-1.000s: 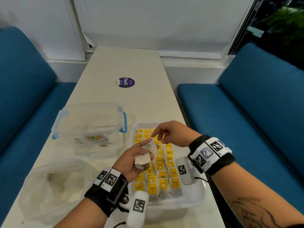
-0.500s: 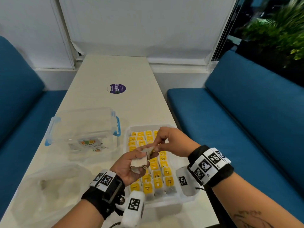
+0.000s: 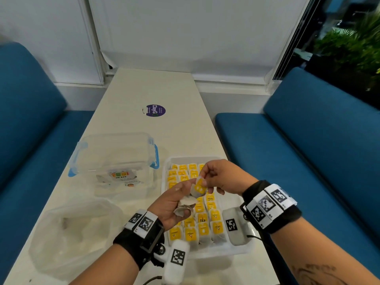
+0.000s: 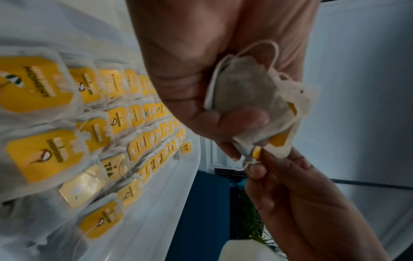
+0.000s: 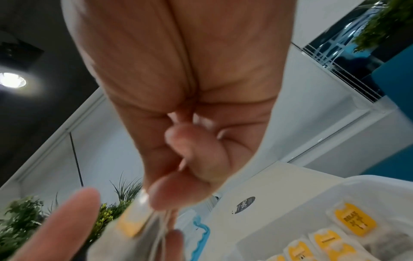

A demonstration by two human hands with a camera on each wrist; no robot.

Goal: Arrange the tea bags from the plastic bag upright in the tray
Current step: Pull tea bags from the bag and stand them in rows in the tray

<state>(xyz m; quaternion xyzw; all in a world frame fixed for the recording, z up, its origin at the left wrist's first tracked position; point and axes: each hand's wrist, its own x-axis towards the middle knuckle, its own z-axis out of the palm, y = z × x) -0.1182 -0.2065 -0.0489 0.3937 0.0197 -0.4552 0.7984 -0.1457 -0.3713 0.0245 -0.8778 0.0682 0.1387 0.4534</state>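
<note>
My left hand (image 3: 178,202) is curled round a small bunch of tea bags (image 4: 252,98) above the tray. My right hand (image 3: 207,177) pinches the top of one tea bag (image 3: 199,187) with a yellow tag, which still touches the bunch. The white tray (image 3: 226,250) below both hands holds several rows of upright tea bags (image 3: 202,221) with yellow tags. In the right wrist view the pinched tea bag (image 5: 132,227) and its string hang from my fingertips. The clear plastic bag (image 3: 76,233) lies crumpled at the near left of the table.
A clear lidded box with blue clips (image 3: 115,161) stands left of the tray. A round purple sticker (image 3: 155,110) lies farther up the white table (image 3: 156,89). Blue bench seats (image 3: 287,153) run along both sides. The tray sits near the table's right edge.
My right hand has come to the bunch in my left hand and pinched one tea bag with its yellow tag showing. Both hands stayed above the tray.
</note>
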